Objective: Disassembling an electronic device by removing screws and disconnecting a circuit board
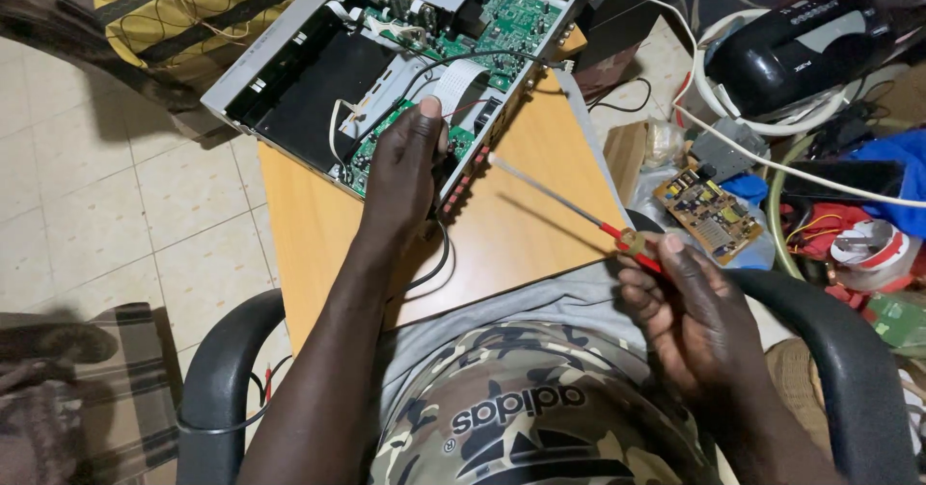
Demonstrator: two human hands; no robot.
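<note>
An opened grey electronics box [289, 51] with green circuit boards [516, 17] lies on a small wooden table [540, 205]. My left hand [403, 172] rests on its near edge, fingers gripping the rim by a green board and a white ribbon cable [458, 82]. My right hand [680, 307] holds a screwdriver [559, 201] by its red handle. The metal shaft points up-left, and its tip sits close to the box's near side.
A loose yellow circuit board [709, 210], wires and a black-and-white appliance [791, 56] crowd the right. A white cable [772, 162] crosses there. Black chair arms [217, 379] flank my lap. Tiled floor [106, 205] lies left.
</note>
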